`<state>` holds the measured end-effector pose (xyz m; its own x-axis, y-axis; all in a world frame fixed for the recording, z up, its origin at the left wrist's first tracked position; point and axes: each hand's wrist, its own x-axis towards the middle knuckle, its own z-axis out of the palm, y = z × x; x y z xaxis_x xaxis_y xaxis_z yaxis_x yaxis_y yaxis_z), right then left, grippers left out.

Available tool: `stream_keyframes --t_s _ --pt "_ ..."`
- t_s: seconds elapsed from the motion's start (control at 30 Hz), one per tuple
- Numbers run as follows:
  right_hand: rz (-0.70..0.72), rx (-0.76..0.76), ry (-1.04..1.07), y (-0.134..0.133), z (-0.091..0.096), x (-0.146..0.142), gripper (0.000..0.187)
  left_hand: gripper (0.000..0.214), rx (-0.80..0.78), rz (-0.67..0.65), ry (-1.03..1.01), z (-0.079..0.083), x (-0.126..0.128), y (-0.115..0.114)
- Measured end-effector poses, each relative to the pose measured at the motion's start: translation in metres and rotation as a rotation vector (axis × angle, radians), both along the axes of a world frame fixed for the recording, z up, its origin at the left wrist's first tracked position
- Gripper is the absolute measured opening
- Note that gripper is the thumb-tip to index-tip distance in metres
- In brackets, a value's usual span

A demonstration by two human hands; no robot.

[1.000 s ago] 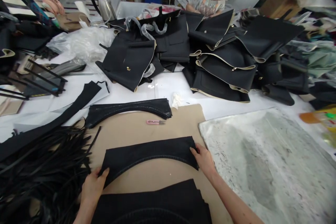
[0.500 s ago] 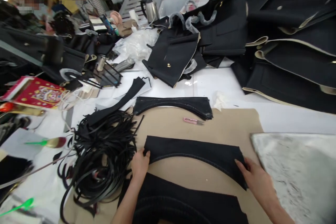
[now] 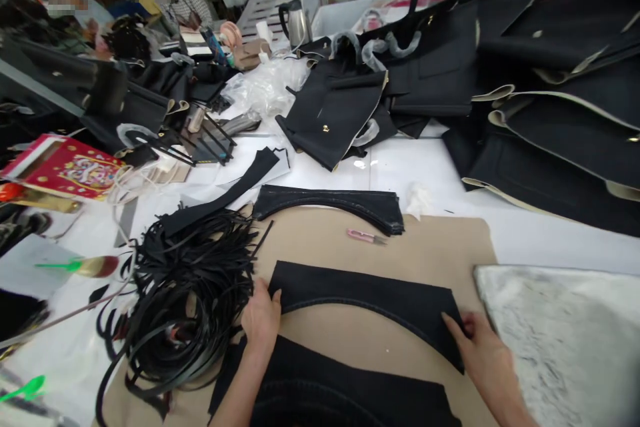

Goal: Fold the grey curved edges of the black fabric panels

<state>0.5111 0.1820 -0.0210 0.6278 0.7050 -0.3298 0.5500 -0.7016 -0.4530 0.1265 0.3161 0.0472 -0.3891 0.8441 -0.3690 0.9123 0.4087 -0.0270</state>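
The black curved panel (image 3: pixel 363 283) lies across the brown mat (image 3: pixel 435 243), its concave edge facing the person and its long, nearly straight edge facing away. The left hand (image 3: pixel 261 313) grips the left end of the panel in a pinch, thumb against the material and the other fingers bent at the edge. The right hand (image 3: pixel 477 347) pinches the right end, with the thumb on the upper face; its remaining fingertips are partly hidden and appear to sit at or under the edge. On the near side of the panel, a larger black piece (image 3: pixel 360 377) with a curved line of stitching rests on the mat, partly behind the left forearm. On the far side, pink-handled snips (image 3: pixel 367 236) lie on the mat, just beside a stack of narrow curved pieces (image 3: pixel 325 197). A tangled heap of black strips (image 3: pixel 200 260) is positioned left of the left hand. A grey-white slab (image 3: pixel 565 333) is located to the right of the right hand, at the side of the mat. Crumpled white tissue (image 3: pixel 419 199) lies on the far side of the mat, and black bags (image 3: pixel 340 110) with pale edges occupy the white table (image 3: pixel 530 240) beyond.
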Motion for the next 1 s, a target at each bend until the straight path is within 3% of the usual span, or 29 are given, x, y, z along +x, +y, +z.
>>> stream_keyframes --t_s 0.13,0.27,0.37,0.43,0.57,0.7,0.87,1.0 --pt "-0.028 0.089 -0.087 -0.001 0.006 -0.006 0.043 0.040 0.161 -0.106 0.069 0.002 0.005 -0.006" --pt "0.052 0.180 -0.176 -0.003 0.006 -0.008 0.036 0.035 0.463 -0.463 -0.034 -0.011 0.023 -0.019" --pt "0.150 0.226 -0.176 -0.003 0.008 -0.007 0.024 0.036 0.441 -0.766 -0.231 -0.027 0.045 -0.028" --pt "0.208 0.239 -0.177 -0.003 0.013 -0.007 0.021 0.038 0.389 -0.867 -0.259 -0.037 0.058 -0.033" --pt "0.383 0.251 -0.177 -0.004 0.026 -0.012 0.034 0.040 0.344 -0.899 -0.212 -0.046 0.068 -0.037" --pt "0.582 0.222 -0.241 -0.006 0.027 -0.018 0.041 0.040 0.343 -0.903 -0.188 -0.041 0.066 -0.037" --pt "0.554 0.127 -0.326 -0.011 0.017 -0.010 0.044 0.039 0.354 -0.836 -0.231 -0.032 0.068 -0.036" --pt "0.445 0.167 -0.167 -0.011 0.025 -0.015 0.040 0.041 0.298 -0.690 -0.321 -0.033 0.067 -0.040"
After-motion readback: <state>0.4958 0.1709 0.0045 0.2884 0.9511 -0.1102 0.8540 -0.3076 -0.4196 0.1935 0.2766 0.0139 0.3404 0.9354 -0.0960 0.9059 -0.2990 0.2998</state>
